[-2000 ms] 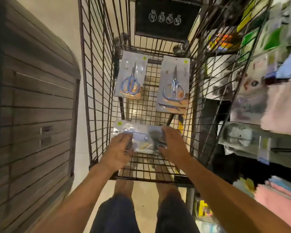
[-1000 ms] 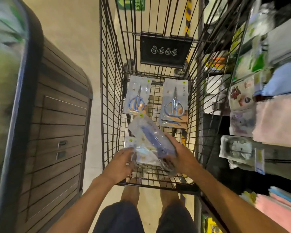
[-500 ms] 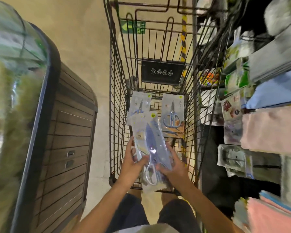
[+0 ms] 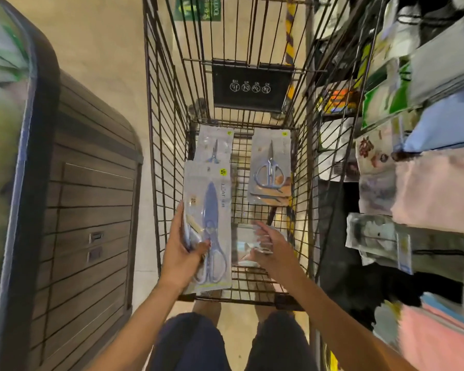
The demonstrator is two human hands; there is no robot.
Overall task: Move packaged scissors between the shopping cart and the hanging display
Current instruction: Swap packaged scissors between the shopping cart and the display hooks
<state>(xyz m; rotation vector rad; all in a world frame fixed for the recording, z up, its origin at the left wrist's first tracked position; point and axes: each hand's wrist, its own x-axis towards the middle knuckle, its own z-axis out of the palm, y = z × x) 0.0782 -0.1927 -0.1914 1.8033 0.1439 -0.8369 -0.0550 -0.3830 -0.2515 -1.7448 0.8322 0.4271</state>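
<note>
My left hand (image 4: 181, 253) grips a long pack of blue-handled scissors (image 4: 212, 210), held upright over the left side of the wire shopping cart (image 4: 166, 129). My right hand (image 4: 269, 245) reaches down with fingers spread onto another clear pack (image 4: 245, 238) lying on the cart floor; whether it holds that pack is unclear. Two more scissor packs lean at the cart's far end: one on the left (image 4: 214, 147), partly hidden behind the held pack, and one on the right (image 4: 271, 170). The hanging display (image 4: 378, 236) with packaged goods is to the right of the cart.
A dark wood-slat cabinet (image 4: 91, 223) stands close on the cart's left. Pink and blue folded cloths (image 4: 439, 188) and packaged items fill the shelves on the right. A black sign plate (image 4: 251, 88) hangs on the cart's far end. My legs are behind the cart's near edge.
The blue-handled pack went from both hands into my left hand alone, shifted left. My right hand let go and dropped to a pack on the cart floor. The view tilted down.
</note>
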